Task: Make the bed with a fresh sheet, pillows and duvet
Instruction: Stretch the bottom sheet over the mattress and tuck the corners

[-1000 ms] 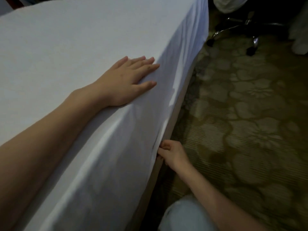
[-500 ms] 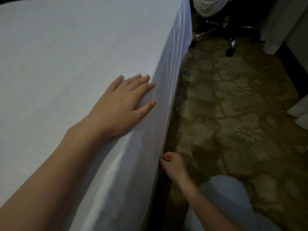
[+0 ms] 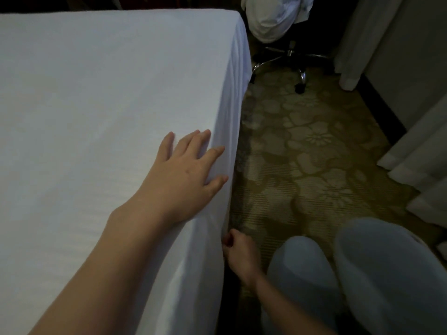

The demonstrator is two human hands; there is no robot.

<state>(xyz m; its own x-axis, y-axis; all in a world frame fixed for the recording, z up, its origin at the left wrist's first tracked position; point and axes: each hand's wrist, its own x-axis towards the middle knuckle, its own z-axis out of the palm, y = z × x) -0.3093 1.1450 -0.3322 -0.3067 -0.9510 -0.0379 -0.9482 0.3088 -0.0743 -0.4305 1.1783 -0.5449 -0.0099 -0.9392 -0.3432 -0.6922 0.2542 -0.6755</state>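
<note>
Left hand [image 3: 186, 175] lies flat, fingers straight, on the bed's white sheet [image 3: 96, 93]; right hand [image 3: 238, 252], curled, tucks its hem below; pull tight, push deep.

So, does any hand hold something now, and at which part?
The right hand pinches the sheet at its lower hanging edge, down the bed's side. The left hand holds nothing; it rests flat on the sheet at the top edge.
</note>
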